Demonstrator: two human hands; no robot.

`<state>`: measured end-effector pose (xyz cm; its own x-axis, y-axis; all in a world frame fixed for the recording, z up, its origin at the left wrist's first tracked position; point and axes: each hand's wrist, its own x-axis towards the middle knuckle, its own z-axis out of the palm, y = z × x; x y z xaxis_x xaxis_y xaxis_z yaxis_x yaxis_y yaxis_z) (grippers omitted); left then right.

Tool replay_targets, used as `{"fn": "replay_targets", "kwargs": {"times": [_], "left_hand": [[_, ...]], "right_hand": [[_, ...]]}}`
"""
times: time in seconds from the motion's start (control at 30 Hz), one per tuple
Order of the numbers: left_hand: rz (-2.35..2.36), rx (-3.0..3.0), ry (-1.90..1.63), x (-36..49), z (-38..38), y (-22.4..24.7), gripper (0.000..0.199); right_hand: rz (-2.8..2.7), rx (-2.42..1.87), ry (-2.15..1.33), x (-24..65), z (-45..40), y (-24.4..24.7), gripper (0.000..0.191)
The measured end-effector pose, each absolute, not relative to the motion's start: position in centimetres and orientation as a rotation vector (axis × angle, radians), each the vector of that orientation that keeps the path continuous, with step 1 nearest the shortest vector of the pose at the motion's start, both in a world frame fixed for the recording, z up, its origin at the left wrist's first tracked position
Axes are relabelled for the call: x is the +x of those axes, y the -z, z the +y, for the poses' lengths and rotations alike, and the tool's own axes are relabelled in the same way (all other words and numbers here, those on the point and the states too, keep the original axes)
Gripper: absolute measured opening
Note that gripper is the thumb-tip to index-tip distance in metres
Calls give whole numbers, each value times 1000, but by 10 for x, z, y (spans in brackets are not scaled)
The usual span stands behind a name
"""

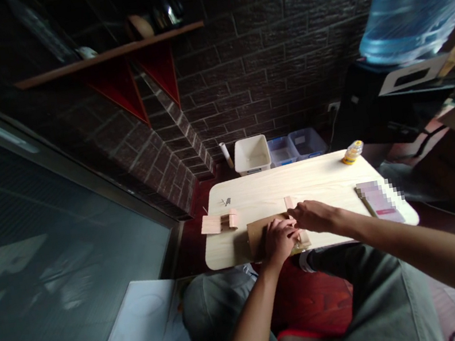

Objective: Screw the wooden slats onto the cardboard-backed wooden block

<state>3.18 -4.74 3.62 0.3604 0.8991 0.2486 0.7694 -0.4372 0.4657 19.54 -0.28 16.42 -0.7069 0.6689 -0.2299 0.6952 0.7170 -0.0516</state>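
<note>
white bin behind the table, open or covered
Open: no lid covers the white bin, and its inside shows.

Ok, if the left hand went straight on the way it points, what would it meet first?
The left hand would probably meet the right hand first, close ahead of it; depth is unclear, so the two may be touching.

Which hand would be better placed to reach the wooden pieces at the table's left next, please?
Probably the left hand: it lies over the brown board, nearer the wooden pieces; the right hand is farther away.
</note>
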Motion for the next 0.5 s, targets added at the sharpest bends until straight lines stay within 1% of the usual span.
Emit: {"fn": "replay_targets", "kwargs": {"times": [0.2,0.4,0.5], "left_hand": [[1469,2366,-675,32,-48,-40,11],[1488,2331,-698,32,-49,-39,11],[1487,2314,-716,32,-50,-39,11]], "right_hand": [[2748,1028,174,201,-7,-172,40],[2754,1047,220,210,-6,-174,25],[2739,1079,259,213,-4,-172,22]]}}
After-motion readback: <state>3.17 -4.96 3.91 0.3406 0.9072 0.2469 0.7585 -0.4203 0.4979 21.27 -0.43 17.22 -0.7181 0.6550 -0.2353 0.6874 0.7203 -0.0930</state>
